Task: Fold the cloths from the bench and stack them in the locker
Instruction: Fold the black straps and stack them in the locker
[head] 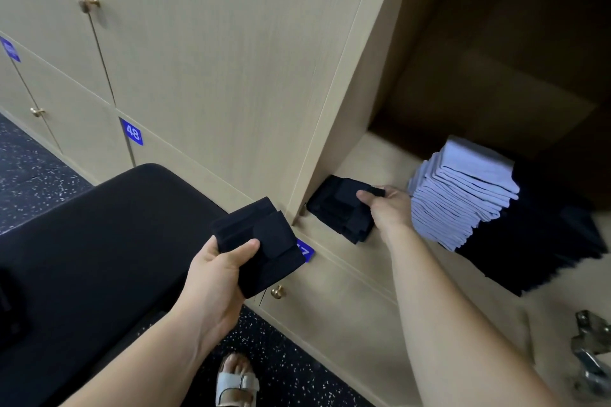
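The right hand (388,208), pinching a folded dark cloth (337,211), sets it in the front left corner of the locker (363,155), while the left hand (215,271) grips a second cloth (264,241) just outside the locker, apparently queued next.

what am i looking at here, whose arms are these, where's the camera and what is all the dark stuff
There is no machine here: these are a person's two bare arms, filmed by one wide-angle camera worn on their head, looking forward and down. The left hand holds a folded dark cloth near the end of a black padded bench. The right hand reaches into an open wooden locker and grips a second dark cloth on top of a low dark pile at the locker's left side. To its right stands a tall stack of pale cloths, with a dark stack beside it. The closed doors on the left are other lockers; one bears the number 48. Below, a sandalled foot stands on a speckled floor.
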